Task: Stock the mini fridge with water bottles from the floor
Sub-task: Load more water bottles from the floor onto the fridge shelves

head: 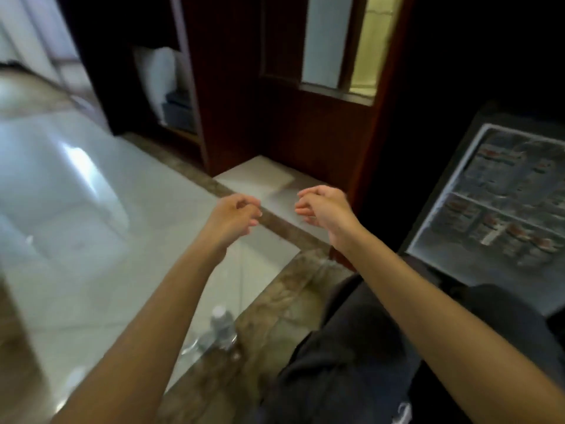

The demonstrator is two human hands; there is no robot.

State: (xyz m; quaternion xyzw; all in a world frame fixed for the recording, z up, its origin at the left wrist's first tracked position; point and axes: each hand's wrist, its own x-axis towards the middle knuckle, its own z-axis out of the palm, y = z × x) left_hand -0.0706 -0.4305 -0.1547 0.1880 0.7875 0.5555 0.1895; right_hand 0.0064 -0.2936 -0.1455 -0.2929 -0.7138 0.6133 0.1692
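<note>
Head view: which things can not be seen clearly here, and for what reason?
- Water bottles on floor: one cap shows; the left forearm and motion blur hide their count.
- Mini fridge: cut by the right edge; shelf contents blurred, only reddish spots, so fill level is unclear.
- Left hand and right hand: both empty, fingers half curled.
- White object in the dark cabinet: too blurred to name.

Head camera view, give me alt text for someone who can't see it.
Two bare hands, left hand and right hand, reach forward empty with loosely curled fingers over a pale tiled floor. A clear plastic water bottle stands below the left forearm; the open black mini fridge, shelves already stocked, sits right.
</note>
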